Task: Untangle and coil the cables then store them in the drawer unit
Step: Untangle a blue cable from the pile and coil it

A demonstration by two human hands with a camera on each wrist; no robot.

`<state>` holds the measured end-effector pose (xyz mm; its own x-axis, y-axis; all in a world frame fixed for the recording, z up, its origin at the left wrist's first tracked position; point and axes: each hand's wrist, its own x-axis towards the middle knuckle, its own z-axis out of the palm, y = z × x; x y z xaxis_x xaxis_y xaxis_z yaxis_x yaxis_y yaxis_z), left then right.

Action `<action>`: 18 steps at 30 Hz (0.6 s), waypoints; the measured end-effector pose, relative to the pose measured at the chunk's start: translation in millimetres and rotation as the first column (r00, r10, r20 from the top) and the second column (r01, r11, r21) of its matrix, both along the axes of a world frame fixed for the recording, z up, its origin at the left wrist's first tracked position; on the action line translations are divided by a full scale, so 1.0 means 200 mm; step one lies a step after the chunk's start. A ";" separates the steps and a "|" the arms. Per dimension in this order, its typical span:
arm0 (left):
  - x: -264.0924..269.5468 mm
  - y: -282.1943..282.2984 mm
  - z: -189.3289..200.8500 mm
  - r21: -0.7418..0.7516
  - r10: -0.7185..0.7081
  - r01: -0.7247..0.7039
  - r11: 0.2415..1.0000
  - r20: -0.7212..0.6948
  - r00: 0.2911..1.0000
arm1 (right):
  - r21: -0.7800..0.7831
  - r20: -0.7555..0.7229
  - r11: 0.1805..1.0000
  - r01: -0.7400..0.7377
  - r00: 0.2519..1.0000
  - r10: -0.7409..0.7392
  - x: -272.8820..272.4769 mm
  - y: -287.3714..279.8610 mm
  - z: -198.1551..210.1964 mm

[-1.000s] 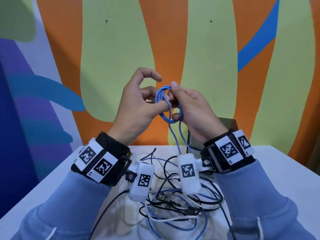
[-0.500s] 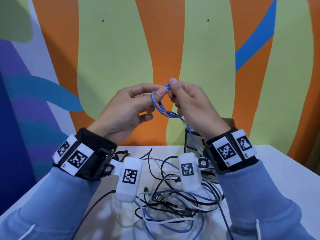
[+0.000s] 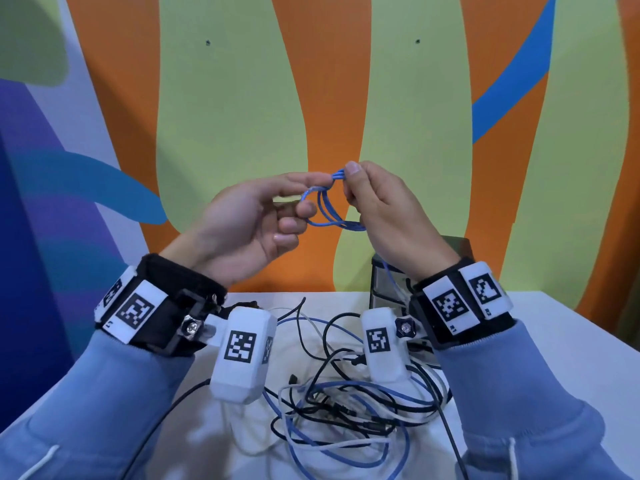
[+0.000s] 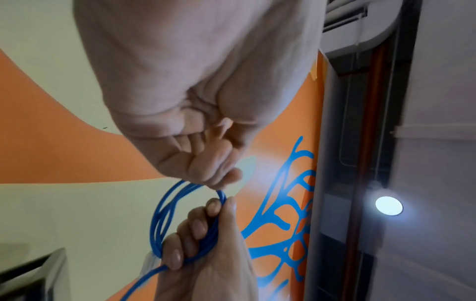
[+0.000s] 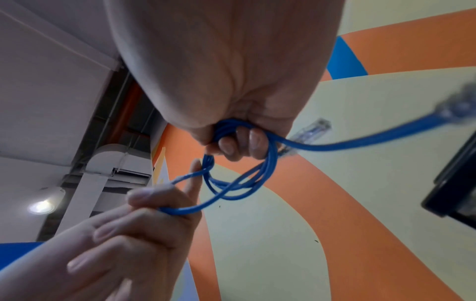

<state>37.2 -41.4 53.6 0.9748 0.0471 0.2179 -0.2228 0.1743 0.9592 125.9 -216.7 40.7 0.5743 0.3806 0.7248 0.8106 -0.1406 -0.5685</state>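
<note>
A thin blue network cable [image 3: 325, 211] is wound into a small coil held up in front of the wall. My right hand [image 3: 348, 183] grips the coil's right side, thumb on top; the right wrist view shows its fingers curled round the bundled loops [image 5: 231, 130]. My left hand [image 3: 308, 199], palm up, pinches one strand at the coil's left side [image 5: 180, 210]. The cable's tail [image 3: 391, 282] hangs down past my right wrist, and a clear plug [image 5: 313, 130] shows beside the coil. The dark drawer unit [image 3: 384, 271] stands on the table behind my right wrist.
A tangle of black, white and blue cables [image 3: 346, 407] lies on the white table [image 3: 554, 341] below both wrists. A black cable [image 3: 166, 414] trails toward the front left edge. The painted wall stands close behind the table.
My left hand has turned palm up and now pinches a strand at the coil's left. The coil has tipped from hanging upright to lying flatter between the hands.
</note>
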 end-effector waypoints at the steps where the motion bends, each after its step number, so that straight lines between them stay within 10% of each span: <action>1: 0.00 0.01 0.01 -0.038 -0.004 0.003 0.999 -0.015 1.000 | 0.006 0.016 1.000 0.011 1.000 -0.011 0.00 0.00 0.00; 6: -0.02 0.05 0.03 0.252 0.157 -0.167 0.953 0.060 0.986 | -0.005 0.125 0.999 0.035 0.992 -0.034 -0.01 0.00 0.01; 11: -0.02 0.09 0.02 0.620 0.342 -0.380 0.686 0.186 0.921 | -0.055 0.257 0.995 0.087 0.964 -0.070 0.00 0.04 -0.01; 18: 0.00 0.10 -0.02 0.715 0.391 -0.478 0.509 0.303 0.869 | -0.025 0.121 0.999 0.039 0.992 -0.035 0.01 0.02 0.00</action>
